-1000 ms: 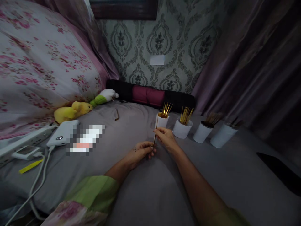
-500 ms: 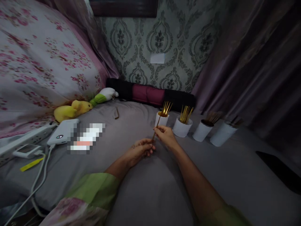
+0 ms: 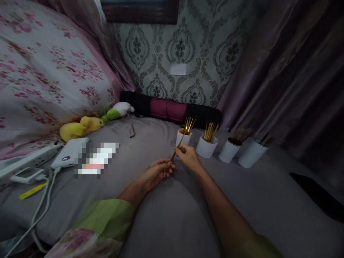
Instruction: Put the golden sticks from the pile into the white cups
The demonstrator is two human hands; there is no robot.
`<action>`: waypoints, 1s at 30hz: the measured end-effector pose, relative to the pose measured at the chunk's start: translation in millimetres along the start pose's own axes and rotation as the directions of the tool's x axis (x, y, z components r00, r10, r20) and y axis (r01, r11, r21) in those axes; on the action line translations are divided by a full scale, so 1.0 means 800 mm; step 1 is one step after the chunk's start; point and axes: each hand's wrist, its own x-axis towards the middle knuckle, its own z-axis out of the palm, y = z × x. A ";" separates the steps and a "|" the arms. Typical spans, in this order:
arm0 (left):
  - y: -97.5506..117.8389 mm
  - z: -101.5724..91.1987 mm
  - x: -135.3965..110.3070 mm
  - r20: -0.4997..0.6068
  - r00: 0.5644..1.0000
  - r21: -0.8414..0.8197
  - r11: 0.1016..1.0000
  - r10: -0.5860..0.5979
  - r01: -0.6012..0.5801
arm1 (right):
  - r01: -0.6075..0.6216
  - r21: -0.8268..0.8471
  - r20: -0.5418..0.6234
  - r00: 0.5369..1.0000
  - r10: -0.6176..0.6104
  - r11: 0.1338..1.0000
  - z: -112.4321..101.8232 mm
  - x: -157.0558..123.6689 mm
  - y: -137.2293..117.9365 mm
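Observation:
Slim gold tweezers [image 3: 180,142] stand tilted between my hands, pointed end up. My right hand [image 3: 189,156] is closed in a pinch around their middle. At the lower end, the thumb and fingers of my left hand [image 3: 158,173] are closed on them, with a small shiny spot showing at the thumb tip. Just behind the tweezers is a white cup [image 3: 183,138] holding several thin gold pieces with their points up. To its right, a second white cup [image 3: 207,148] holds more gold pieces [image 3: 211,132].
Two more white cups, one dark-rimmed [image 3: 229,153] and one taller [image 3: 249,157], hold dark thin tools. A small bent brown item [image 3: 132,131] lies on the grey sheet [image 3: 172,222]. Leftward are plush toys [image 3: 82,128], a power bank [image 3: 70,152], cables and a yellow strip [image 3: 32,191].
The tweezers have turned in my fingers, now showing a wider, brighter gold side. Both hands stay in nearly the same place; the whole view has shifted slightly.

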 end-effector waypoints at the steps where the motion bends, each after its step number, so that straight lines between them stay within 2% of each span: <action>1: 0.001 0.000 0.000 -0.001 1.000 -0.013 1.000 -0.003 0.003 | -0.001 -0.001 0.000 1.000 0.001 1.000 0.000 0.000 0.000; 7: 0.003 -0.001 -0.001 0.022 1.000 -0.058 0.998 -0.016 0.017 | -0.021 0.004 -0.001 1.000 0.021 1.000 -0.001 0.002 0.006; 17: -0.002 -0.005 0.003 0.033 0.999 -0.015 1.000 -0.011 0.011 | -0.063 0.055 -0.078 0.995 0.067 0.996 -0.002 0.009 0.021; 26: -0.004 -0.008 0.002 0.084 0.996 0.039 0.999 -0.013 0.009 | -0.062 0.014 -0.266 0.962 0.063 0.998 -0.015 0.013 0.021; 30: -0.003 -0.007 0.001 0.083 0.996 0.045 0.999 -0.022 0.018 | -0.096 0.019 -0.315 0.944 0.097 0.995 -0.021 0.015 0.020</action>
